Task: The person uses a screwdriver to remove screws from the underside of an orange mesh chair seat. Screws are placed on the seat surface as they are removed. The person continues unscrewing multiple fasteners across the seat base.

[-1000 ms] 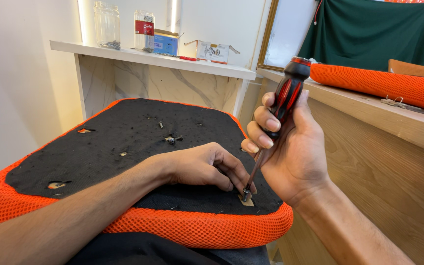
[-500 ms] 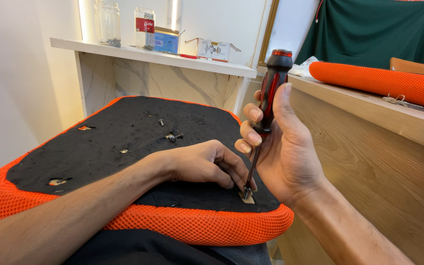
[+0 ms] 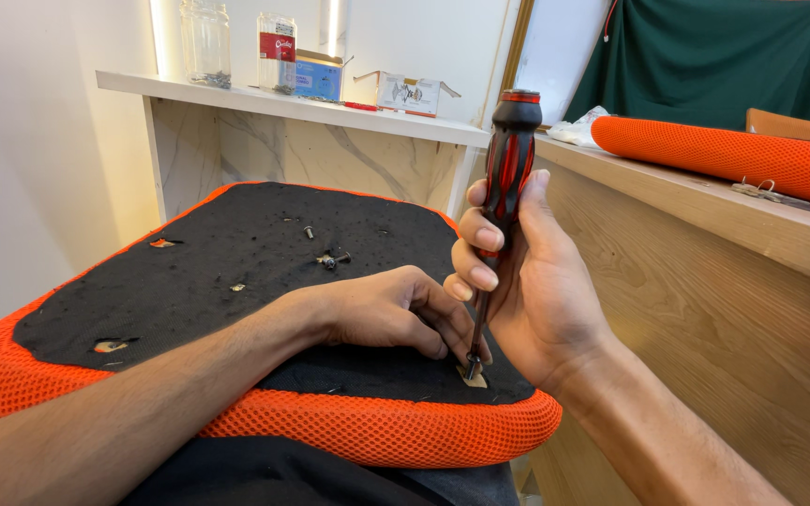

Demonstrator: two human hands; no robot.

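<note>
An upturned seat cushion [image 3: 236, 281] with a black fabric underside and an orange mesh rim lies in front of me. My right hand [image 3: 527, 290] grips a red and black screwdriver [image 3: 503, 178] by the handle, nearly upright, its tip at a small hole [image 3: 472, 378] in the fabric near the cushion's front right corner. My left hand [image 3: 386, 314] lies across the cushion, its fingertips pinched at the screwdriver's tip, holding a small screw that is mostly hidden.
Loose screws [image 3: 330, 260] and further holes [image 3: 110, 347] dot the black fabric. A white shelf [image 3: 283, 108] behind carries jars and small boxes. A wooden counter [image 3: 705, 244] on the right bears another orange cushion [image 3: 733, 159] and a metal piece.
The screwdriver's handle has swung left from a rightward lean to nearly upright, and my right hand has shifted its grip. The tip and my left hand have stayed in place.
</note>
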